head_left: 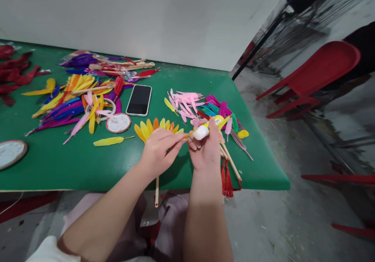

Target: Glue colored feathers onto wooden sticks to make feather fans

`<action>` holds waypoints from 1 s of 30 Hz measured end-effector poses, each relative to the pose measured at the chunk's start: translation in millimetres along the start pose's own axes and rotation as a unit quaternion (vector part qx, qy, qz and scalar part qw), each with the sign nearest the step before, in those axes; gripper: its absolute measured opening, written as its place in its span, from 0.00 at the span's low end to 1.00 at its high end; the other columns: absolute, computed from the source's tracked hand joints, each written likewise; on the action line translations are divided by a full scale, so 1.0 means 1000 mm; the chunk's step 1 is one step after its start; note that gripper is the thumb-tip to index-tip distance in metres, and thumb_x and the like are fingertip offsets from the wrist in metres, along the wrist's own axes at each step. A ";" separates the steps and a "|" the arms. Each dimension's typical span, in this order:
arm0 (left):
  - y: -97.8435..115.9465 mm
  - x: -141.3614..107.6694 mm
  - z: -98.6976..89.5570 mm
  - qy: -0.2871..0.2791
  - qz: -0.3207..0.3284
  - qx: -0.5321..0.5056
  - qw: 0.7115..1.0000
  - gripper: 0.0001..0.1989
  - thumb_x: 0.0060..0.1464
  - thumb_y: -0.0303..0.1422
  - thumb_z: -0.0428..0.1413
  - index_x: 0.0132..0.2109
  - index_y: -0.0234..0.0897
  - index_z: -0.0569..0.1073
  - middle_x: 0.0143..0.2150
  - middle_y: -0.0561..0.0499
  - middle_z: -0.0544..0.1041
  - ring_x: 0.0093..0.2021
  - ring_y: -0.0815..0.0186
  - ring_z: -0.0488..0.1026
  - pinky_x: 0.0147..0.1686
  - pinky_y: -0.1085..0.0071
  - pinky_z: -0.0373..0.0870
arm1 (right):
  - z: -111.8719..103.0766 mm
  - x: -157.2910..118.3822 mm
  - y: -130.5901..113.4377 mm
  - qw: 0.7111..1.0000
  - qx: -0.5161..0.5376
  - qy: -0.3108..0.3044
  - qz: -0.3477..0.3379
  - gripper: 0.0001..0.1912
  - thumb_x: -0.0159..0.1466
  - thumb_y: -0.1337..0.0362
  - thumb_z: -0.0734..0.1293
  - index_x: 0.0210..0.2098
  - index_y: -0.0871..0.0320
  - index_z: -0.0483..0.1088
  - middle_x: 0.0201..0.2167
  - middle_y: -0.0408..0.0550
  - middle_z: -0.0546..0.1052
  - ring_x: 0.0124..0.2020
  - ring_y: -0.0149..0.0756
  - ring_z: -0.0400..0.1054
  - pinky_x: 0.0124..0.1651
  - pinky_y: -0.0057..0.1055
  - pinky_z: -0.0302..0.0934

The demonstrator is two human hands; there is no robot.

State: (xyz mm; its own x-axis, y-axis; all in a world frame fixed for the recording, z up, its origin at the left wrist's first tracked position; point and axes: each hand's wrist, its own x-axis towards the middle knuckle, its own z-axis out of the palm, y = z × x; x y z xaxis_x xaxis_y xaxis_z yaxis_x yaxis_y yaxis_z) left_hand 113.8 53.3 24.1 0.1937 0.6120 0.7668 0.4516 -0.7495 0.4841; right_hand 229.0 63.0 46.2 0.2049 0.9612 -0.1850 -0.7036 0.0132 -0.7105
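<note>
My left hand (160, 149) is closed in a pinch on the thin orange end of a feather (189, 135), which points toward my right hand. My right hand (204, 148), palm up, is wrapped round a small yellow bottle (217, 120) with a white end (201, 132) facing left. The feather's far part overlaps the bottle and is hard to separate from it. Under my left hand lies a fan of yellow and orange feathers (149, 126), partly hidden, its wooden stick handle (157, 193) sticking out past the table's front edge.
Pink feathers (187, 99) and wooden sticks with red tassels (228, 180) lie to the right on the green table (123, 172). A phone (139, 100), a round disc (118, 123), a loose yellow feather (109, 141) and coloured feather bundles (63, 107) are to the left. A red chair (319, 72) stands beyond.
</note>
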 end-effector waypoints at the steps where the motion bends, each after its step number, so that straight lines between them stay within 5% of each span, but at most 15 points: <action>1: 0.000 0.000 0.000 -0.001 0.001 -0.001 1.000 0.07 0.51 0.26 0.53 0.37 0.31 0.74 0.25 0.49 0.74 0.27 0.70 0.69 0.30 0.72 0.66 | 0.000 0.000 0.000 1.000 -0.001 0.001 0.000 0.18 0.53 0.49 0.65 0.24 0.58 0.60 0.11 0.31 0.58 0.09 0.18 0.42 0.10 0.18 0.38; 18: -0.002 -0.002 0.002 -0.011 0.080 0.020 0.997 0.07 0.50 0.25 0.54 0.38 0.33 0.73 0.25 0.50 0.73 0.27 0.71 0.67 0.30 0.72 0.65 | 0.001 -0.001 -0.001 0.999 -0.018 0.023 0.014 0.19 0.52 0.47 0.64 0.24 0.56 0.59 0.11 0.31 0.56 0.09 0.19 0.42 0.10 0.19 0.35; 23: 0.001 -0.001 -0.002 0.023 0.022 0.004 0.999 0.07 0.50 0.25 0.53 0.38 0.33 0.73 0.26 0.50 0.73 0.27 0.71 0.68 0.30 0.73 0.66 | -0.002 -0.001 0.002 1.000 0.005 -0.018 0.007 0.17 0.51 0.50 0.67 0.26 0.56 0.62 0.13 0.31 0.54 0.11 0.18 0.40 0.12 0.18 0.36; 30: -0.004 0.004 -0.012 0.083 -0.079 0.036 0.993 0.07 0.51 0.27 0.52 0.35 0.32 0.74 0.27 0.50 0.75 0.27 0.72 0.70 0.29 0.76 0.66 | -0.007 -0.005 -0.001 0.997 0.021 -0.069 0.042 0.16 0.48 0.62 0.71 0.35 0.54 0.66 0.20 0.36 0.62 0.20 0.21 0.57 0.15 0.15 0.46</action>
State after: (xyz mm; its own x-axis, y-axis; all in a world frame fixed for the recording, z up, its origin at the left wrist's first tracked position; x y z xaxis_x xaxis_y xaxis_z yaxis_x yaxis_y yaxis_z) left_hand 102.1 55.7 29.7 -0.0277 0.6664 0.7451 0.5266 -0.6239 0.5775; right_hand 233.0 56.4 43.2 0.0506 0.9882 -0.1444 -0.7423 -0.0595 -0.6674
